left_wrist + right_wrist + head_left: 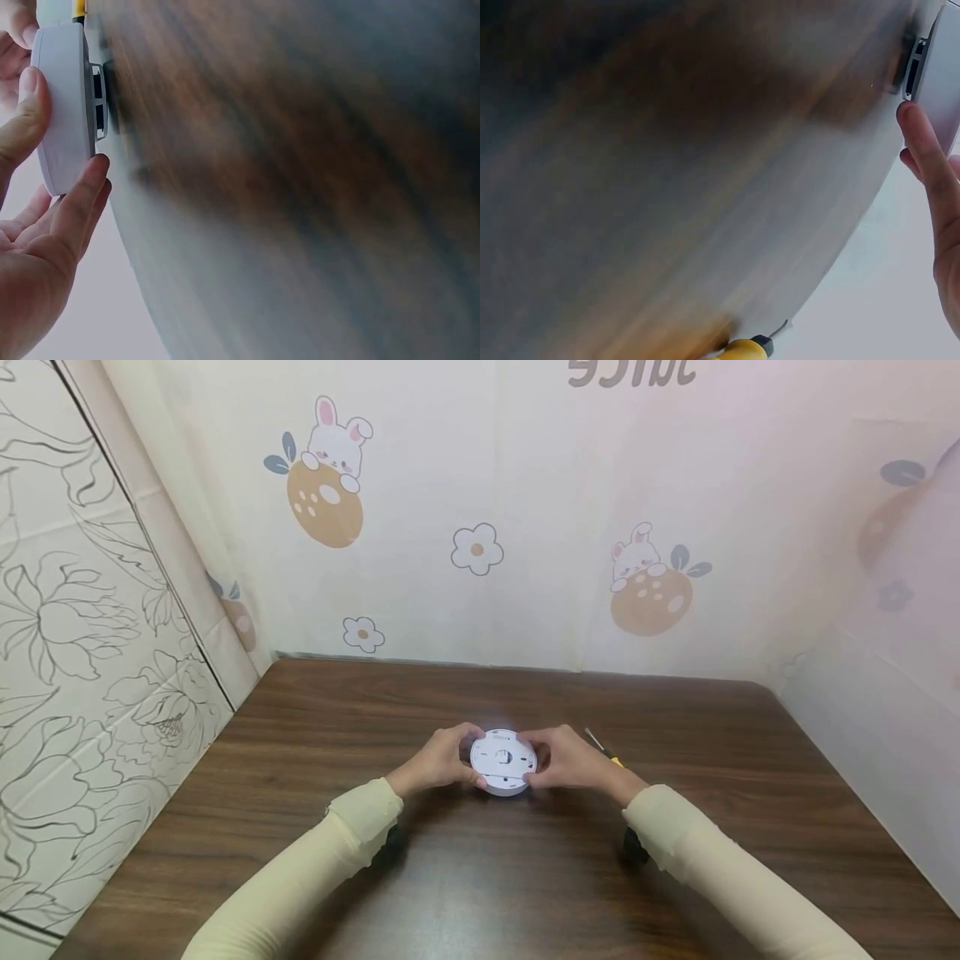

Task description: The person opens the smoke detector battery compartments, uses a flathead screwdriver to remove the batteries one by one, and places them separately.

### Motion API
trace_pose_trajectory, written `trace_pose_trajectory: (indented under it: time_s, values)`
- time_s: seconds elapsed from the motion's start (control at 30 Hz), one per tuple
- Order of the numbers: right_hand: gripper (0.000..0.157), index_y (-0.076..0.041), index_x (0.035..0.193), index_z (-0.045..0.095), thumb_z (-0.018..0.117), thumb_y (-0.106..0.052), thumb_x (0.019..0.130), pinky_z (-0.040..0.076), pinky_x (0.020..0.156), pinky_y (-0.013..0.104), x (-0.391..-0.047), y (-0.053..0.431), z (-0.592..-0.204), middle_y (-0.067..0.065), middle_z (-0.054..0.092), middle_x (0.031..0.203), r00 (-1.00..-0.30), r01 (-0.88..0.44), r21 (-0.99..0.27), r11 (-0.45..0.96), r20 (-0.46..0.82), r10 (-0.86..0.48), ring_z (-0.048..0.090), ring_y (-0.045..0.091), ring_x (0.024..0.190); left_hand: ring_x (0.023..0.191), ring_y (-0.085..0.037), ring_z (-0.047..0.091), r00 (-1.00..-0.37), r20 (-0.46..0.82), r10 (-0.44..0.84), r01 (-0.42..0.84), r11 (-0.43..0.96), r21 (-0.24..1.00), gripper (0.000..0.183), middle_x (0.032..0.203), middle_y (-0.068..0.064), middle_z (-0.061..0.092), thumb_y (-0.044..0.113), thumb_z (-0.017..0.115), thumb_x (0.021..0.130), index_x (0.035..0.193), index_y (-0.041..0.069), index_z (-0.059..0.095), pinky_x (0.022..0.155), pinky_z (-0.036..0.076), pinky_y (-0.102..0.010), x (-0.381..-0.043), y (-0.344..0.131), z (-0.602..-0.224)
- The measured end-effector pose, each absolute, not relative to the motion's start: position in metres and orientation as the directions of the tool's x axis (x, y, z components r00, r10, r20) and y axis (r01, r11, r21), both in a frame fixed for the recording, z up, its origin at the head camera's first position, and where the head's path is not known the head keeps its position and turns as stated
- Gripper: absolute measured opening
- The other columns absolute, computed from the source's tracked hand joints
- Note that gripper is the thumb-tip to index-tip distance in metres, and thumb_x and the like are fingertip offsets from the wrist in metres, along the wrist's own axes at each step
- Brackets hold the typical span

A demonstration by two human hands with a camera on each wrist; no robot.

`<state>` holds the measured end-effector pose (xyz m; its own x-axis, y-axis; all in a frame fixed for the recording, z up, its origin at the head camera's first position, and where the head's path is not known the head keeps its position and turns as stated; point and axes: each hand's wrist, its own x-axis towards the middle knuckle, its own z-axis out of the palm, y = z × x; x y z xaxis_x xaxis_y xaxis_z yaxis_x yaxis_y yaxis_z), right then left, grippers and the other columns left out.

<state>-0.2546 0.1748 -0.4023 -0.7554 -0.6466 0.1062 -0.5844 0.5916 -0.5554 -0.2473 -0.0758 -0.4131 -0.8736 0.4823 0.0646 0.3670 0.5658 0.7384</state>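
A round white smoke detector (504, 760) is held above the table by both hands, its flat back plate with slots and small markings turned up. My left hand (441, 758) grips its left rim between thumb and fingers. On the opposite rim my right hand (573, 758) holds it the same way. In the left wrist view, the white side wall of the detector (67, 109) shows edge-on, with a vented part protruding from the face toward the table. The right wrist view catches only part of the detector (939, 75) and some fingers of the right hand (936, 176).
A screwdriver (597, 742) with a yellow and black handle lies on the brown wooden table (495, 877), just beyond the right hand. Behind the table hangs a pale wall covering (547, 602) with rabbit and flower prints. A flower-patterned panel (97, 635) stands at the left.
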Motion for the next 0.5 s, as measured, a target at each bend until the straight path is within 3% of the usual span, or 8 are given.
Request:
trace_pose_trajectory:
  time_s: [0.5]
  values:
    - [0.054, 0.002, 0.123, 0.060, 0.077, -0.018, 0.075, 0.053, 0.058, 0.022, -0.2608, 0.1751, -0.4037, -0.003, 0.063, 0.083, -0.718, -0.633, -0.529, 0.565, 0.130, -0.683, 0.056, 0.007, 0.067, 0.094, -0.021, 0.055, -0.864, 0.084, 0.496, 0.388, 0.551, 0.739, 0.065, 0.114, -0.012, 0.062, 0.020, 0.089, 0.065, 0.118, 0.001, 0.057, 0.084, 0.049, -0.035, -0.2499, -0.0767, -0.4144]
